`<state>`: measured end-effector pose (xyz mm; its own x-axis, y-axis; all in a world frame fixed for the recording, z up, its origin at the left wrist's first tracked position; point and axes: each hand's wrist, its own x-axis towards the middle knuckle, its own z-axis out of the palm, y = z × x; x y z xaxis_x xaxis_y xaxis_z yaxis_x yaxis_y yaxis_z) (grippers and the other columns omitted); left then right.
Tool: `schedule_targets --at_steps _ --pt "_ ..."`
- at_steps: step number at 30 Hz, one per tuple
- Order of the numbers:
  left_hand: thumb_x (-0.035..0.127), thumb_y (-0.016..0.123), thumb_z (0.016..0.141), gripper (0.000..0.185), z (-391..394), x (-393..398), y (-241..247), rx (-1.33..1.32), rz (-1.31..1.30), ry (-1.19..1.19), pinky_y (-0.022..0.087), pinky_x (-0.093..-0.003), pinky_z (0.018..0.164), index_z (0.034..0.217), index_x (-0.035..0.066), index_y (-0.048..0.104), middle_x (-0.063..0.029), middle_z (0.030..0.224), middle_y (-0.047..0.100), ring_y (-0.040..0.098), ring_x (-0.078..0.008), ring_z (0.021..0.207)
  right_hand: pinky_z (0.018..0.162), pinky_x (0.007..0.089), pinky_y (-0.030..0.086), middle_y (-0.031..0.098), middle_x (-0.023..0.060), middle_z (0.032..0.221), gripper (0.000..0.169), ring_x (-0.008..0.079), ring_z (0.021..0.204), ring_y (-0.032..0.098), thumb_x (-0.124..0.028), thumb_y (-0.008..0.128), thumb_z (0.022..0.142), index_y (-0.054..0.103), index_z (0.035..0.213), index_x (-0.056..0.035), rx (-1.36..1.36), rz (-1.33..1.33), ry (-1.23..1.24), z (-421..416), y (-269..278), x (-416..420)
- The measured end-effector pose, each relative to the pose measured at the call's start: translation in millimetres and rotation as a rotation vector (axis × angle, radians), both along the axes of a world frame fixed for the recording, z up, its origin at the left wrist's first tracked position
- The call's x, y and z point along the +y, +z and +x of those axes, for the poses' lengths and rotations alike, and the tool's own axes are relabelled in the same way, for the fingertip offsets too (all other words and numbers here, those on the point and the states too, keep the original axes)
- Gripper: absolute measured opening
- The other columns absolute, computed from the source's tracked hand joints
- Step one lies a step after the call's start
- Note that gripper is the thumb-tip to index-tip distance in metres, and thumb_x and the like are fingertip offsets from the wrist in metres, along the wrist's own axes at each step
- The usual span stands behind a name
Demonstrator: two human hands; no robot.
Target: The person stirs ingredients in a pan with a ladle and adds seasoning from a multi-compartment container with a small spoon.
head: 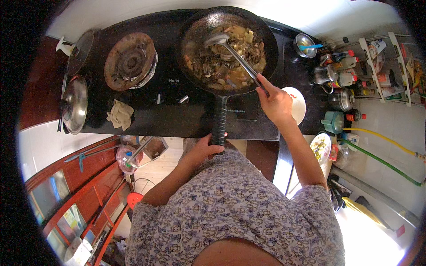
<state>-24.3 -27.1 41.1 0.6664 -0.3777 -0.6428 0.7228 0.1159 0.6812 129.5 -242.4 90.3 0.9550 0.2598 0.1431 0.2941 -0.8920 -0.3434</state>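
Observation:
A black wok stands on the right side of the black glass gas stove, its ribbed handle pointing toward me. My left hand grips the end of that handle. Inside the wok lies a stew of dark pieces and pale chunks in brown broth. My right hand holds a metal ladle by its upper handle. The bowl of the ladle is over the stew; whether it touches the food I cannot tell. Beside my right wrist is a white plate, partly hidden by the hand.
A rusty-brown burner and crumpled cloth occupy the stove's left. Pot lids lean at the left edge. On the right are a metal bowl with a blue utensil, several bottles, a teal container and a plate of food.

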Motion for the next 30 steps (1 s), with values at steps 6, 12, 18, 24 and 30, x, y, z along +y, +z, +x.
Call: schedule_targets --at_steps 6,12,18,24,30 --pt "0.03 0.067 0.069 0.058 -4 -4 -7 0.0 -0.016 0.057 0.033 -0.0227 0.053 0.123 0.014 0.051 0.0018 0.078 0.049 0.04 -0.0087 0.061 0.05 0.0368 0.047 0.061 0.0082 0.063 0.032 0.0262 0.054 0.059 -0.027 0.062 0.08 0.061 0.112 -0.0251 -0.064 -0.039 -0.002 -10 5 -42" --pt "0.031 0.067 0.069 0.058 -3 -6 0 -0.002 0.005 0.067 0.031 -0.0218 0.052 0.123 0.014 0.051 0.002 0.077 0.05 0.039 -0.0077 0.06 0.053 0.0221 0.041 0.065 0.006 0.075 0.031 0.0061 0.055 0.049 -0.014 0.066 0.079 0.063 0.108 -0.0071 0.083 0.518 -0.141 -6 15 -64" --pt "0.031 0.067 0.069 0.057 -3 -6 -7 -0.019 -0.014 0.051 0.031 -0.0222 0.053 0.121 0.015 0.053 0.0022 0.077 0.049 0.039 -0.0079 0.061 0.046 0.0161 0.03 0.05 -0.0056 0.066 0.033 0.0005 0.054 0.038 -0.017 0.06 0.085 0.057 0.114 -0.0012 0.233 0.852 -0.352 15 1 -45" --pt "0.031 0.067 0.069 0.056 -6 -6 -11 -0.024 -0.027 0.085 0.03 -0.0217 0.052 0.12 0.015 0.053 0.0028 0.076 0.048 0.038 -0.0073 0.058 0.04 0.0164 0.029 0.047 -0.0062 0.061 0.035 0.0011 0.046 0.038 -0.022 0.056 0.088 0.055 0.118 -0.0047 0.412 1.007 -0.365 27 -26 7" --pt "0.028 0.065 0.066 0.061 6 -2 10 0.063 0.07 -0.065 0.041 -0.0273 0.065 0.122 0.011 0.05 -0.0034 0.093 0.058 0.05 -0.0131 0.074 0.058 0.0282 0.046 0.065 0.0126 0.083 0.038 0.0137 0.061 0.057 -0.022 0.06 0.083 0.056 0.117 -0.0056 0.243 0.626 -0.072 10 -28 19"
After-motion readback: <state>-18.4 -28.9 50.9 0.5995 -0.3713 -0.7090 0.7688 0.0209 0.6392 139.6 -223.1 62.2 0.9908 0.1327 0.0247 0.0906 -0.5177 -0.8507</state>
